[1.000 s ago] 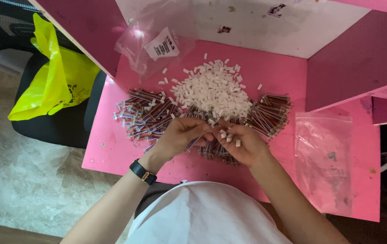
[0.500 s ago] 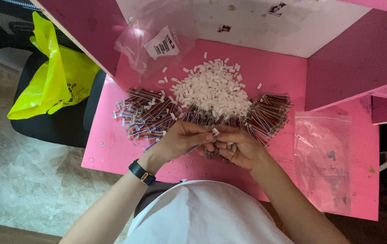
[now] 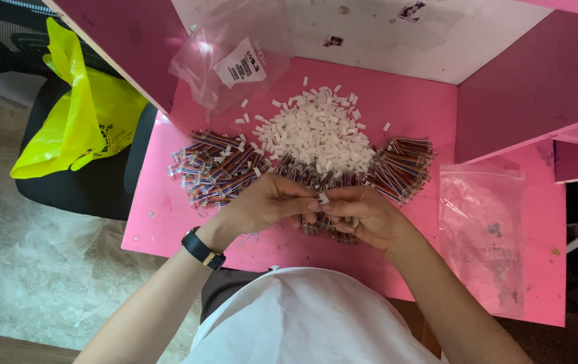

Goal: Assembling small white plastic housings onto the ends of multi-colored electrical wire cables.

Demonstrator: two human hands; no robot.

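- Nearest the camera, the person's white shirt point(image 3: 309, 323) fills the lower middle, with both forearms reaching away from it toward the white connector pile.
- The left hand point(image 3: 265, 202), with a black wristwatch point(image 3: 202, 249) on its wrist, sits just on the near side of that pile; its fingers are curled shut, pinching a small white connector point(image 3: 323, 198).
- The right hand point(image 3: 363, 214) meets it at the same spot, fingers closed on the same small connector and on thin wires under it (how many wires I cannot tell).
- Under and just beyond both hands, bundles of striped wire leads point(image 3: 218, 168) fan out on either side of the pile, lying on the pink surface point(image 3: 167, 216).
- The white connector pile point(image 3: 319, 135) is heaped in the middle of the surface, a few loose pieces scattered around its edge.
- Well to the right of the pile lies a flat clear plastic bag point(image 3: 481, 229).
- Beyond the pile to its left, a crumpled clear bag with a white label point(image 3: 231, 64) rests against the back wall.
- Far left of the pile, off the surface, a yellow plastic bag point(image 3: 80, 114) lies on a black chair point(image 3: 93, 182).
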